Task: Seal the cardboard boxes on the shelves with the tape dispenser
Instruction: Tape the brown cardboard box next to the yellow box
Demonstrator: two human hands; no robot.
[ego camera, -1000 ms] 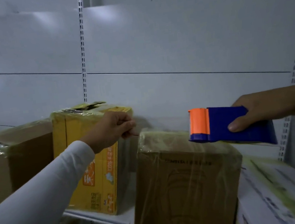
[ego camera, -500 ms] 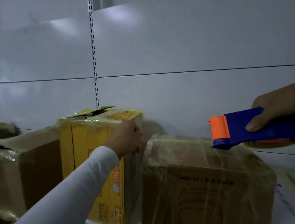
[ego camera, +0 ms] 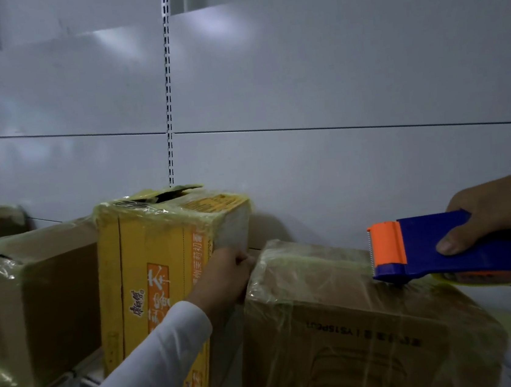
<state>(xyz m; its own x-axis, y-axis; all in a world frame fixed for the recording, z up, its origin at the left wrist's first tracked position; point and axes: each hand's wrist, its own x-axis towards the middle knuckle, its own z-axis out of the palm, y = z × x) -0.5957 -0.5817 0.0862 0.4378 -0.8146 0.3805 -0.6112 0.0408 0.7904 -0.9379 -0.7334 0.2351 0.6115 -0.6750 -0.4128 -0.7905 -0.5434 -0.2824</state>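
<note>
Our left hand (ego camera: 225, 279) has dropped from the yellow box (ego camera: 160, 267) to the near left top corner of the brown box (ego camera: 342, 326), fingers curled against the taped edge; whether it pinches a tape end there cannot be told. Half a second ago it sat higher, against the yellow box, so we judge the brown box is now being steadied for a pass. Both boxes stand side by side on the shelf (ego camera: 91, 380), already wrapped in clear tape. Our right hand (ego camera: 486, 218) grips the tape dispenser (ego camera: 444, 245), thumb on its blue side; its orange head has lowered to the brown box's top.
</note>
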